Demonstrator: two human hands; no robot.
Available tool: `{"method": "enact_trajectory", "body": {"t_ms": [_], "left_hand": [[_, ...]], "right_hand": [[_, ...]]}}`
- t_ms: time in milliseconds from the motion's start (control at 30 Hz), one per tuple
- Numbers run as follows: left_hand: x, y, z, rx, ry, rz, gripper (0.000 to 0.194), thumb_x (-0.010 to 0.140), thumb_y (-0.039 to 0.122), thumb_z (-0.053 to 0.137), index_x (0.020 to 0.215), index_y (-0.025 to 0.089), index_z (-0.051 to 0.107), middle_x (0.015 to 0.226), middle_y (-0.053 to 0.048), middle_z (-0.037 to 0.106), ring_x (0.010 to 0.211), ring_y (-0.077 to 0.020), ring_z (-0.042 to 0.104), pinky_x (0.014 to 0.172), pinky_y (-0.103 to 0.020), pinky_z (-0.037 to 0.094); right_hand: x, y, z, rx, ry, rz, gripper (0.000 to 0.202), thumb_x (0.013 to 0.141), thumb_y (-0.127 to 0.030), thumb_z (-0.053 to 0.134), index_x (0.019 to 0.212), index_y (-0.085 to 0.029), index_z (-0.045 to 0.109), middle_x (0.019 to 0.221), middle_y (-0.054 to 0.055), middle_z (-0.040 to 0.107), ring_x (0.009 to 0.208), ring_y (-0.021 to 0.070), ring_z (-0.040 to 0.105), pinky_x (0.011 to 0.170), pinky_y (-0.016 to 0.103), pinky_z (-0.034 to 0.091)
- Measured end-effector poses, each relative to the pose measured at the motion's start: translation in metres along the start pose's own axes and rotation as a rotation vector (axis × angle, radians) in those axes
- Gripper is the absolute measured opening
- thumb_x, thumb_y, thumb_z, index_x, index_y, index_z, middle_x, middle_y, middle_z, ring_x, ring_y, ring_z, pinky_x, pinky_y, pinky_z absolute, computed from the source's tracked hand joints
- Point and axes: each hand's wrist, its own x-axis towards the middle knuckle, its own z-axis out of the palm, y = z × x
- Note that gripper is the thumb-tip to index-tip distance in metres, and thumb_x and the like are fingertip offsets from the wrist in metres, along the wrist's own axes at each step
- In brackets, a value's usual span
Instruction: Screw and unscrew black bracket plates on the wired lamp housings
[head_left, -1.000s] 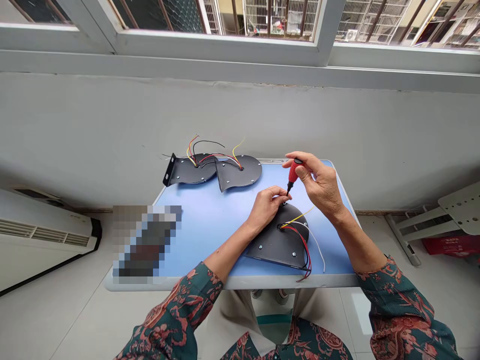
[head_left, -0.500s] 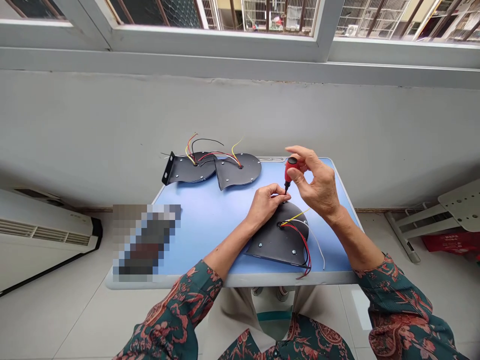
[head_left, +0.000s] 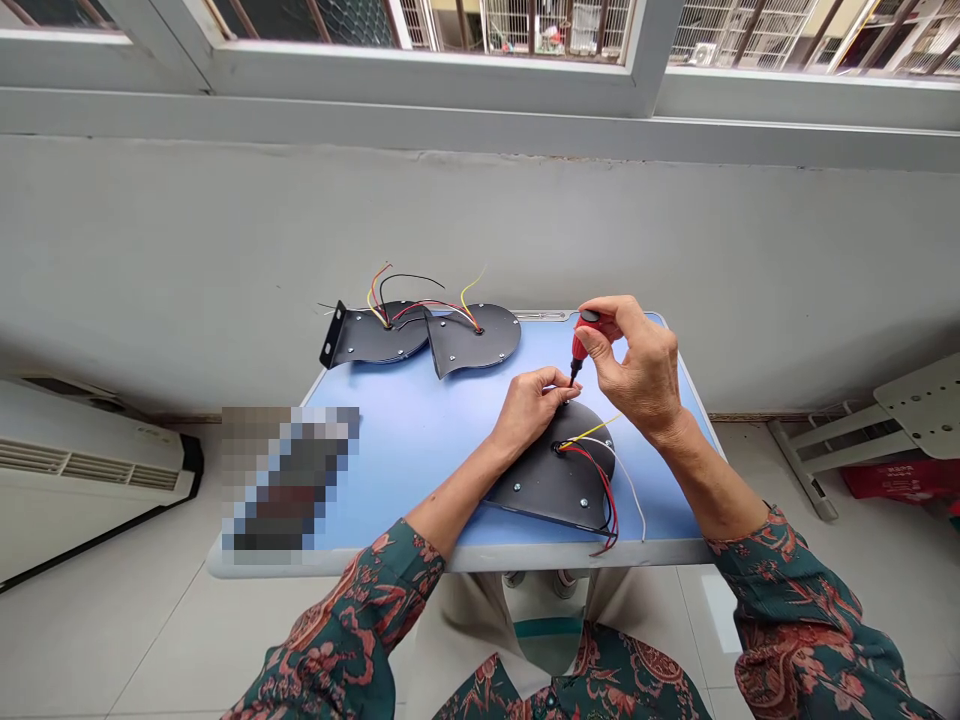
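Observation:
My right hand is closed round the red handle of a screwdriver, which stands nearly upright with its dark shaft pointing down. At its tip, the thumb and fingers of my left hand are pinched together over the far edge of a black rounded metal plate. Whatever lies between those fingertips is too small to make out. Several screws dot the plate, and yellow, white, black and red wires come out of a hole in its middle, trailing over the near right edge.
Two similar black plates with wires, one flat and one with a slotted bent flange, lie at the back left of the blue table. A blurred-out item lies at the left. Beyond are a wall and window.
My right fingers, stretched apart beside the screwdriver before, have curled in around its handle. The left hand keeps its pinch at the tip. The whole view has shifted slightly.

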Motion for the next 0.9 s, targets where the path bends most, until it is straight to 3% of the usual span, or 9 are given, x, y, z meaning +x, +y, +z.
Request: {"method": "enact_trajectory", "body": {"t_ms": [167, 333, 500, 700, 900], "left_hand": [[0.001, -0.002, 0.002, 0.007, 0.011, -0.004, 0.009, 0.082, 0.022, 0.070, 0.074, 0.019, 0.068, 0.085, -0.001, 0.077, 0.082, -0.0170, 0.068, 0.083, -0.029, 0.053], [0.001, -0.003, 0.002, 0.060, 0.014, 0.011, 0.013, 0.082, 0.023, 0.069, 0.071, 0.019, 0.066, 0.076, 0.001, 0.072, 0.073, -0.0154, 0.062, 0.074, -0.027, 0.048], [0.001, -0.003, 0.001, 0.103, 0.006, 0.030, 0.015, 0.082, 0.023, 0.067, 0.068, 0.019, 0.063, 0.071, 0.002, 0.068, 0.068, -0.0141, 0.057, 0.069, -0.026, 0.043], [0.002, -0.006, 0.002, 0.101, 0.019, 0.033, 0.015, 0.083, 0.023, 0.069, 0.069, 0.019, 0.063, 0.073, 0.003, 0.069, 0.070, -0.0143, 0.060, 0.073, -0.026, 0.047], [0.004, -0.009, 0.004, 0.098, 0.034, 0.036, 0.017, 0.081, 0.027, 0.071, 0.068, 0.020, 0.063, 0.071, 0.003, 0.068, 0.070, -0.0146, 0.061, 0.072, -0.027, 0.047]], "right_hand": [[0.002, 0.005, -0.001, 0.120, -0.113, 0.017, 0.018, 0.097, -0.025, 0.059, 0.114, -0.025, 0.062, 0.092, 0.000, 0.072, 0.077, 0.0161, 0.068, 0.079, 0.033, 0.057], [-0.003, 0.004, 0.001, 0.019, -0.001, 0.003, 0.016, 0.093, -0.021, 0.062, 0.109, -0.025, 0.063, 0.087, -0.001, 0.073, 0.074, 0.0178, 0.069, 0.076, 0.035, 0.056], [-0.009, 0.002, 0.008, -0.048, 0.062, 0.003, 0.015, 0.094, -0.027, 0.063, 0.108, -0.024, 0.060, 0.088, 0.001, 0.073, 0.070, 0.0177, 0.066, 0.074, 0.035, 0.056], [-0.004, 0.002, 0.011, -0.024, 0.071, 0.023, 0.016, 0.095, -0.032, 0.064, 0.108, -0.024, 0.060, 0.091, 0.001, 0.073, 0.070, 0.0154, 0.067, 0.070, 0.031, 0.057], [0.010, -0.001, 0.010, 0.019, 0.077, 0.192, 0.032, 0.090, -0.051, 0.073, 0.094, -0.022, 0.060, 0.086, 0.002, 0.074, 0.066, 0.0151, 0.067, 0.069, 0.032, 0.055]]}}
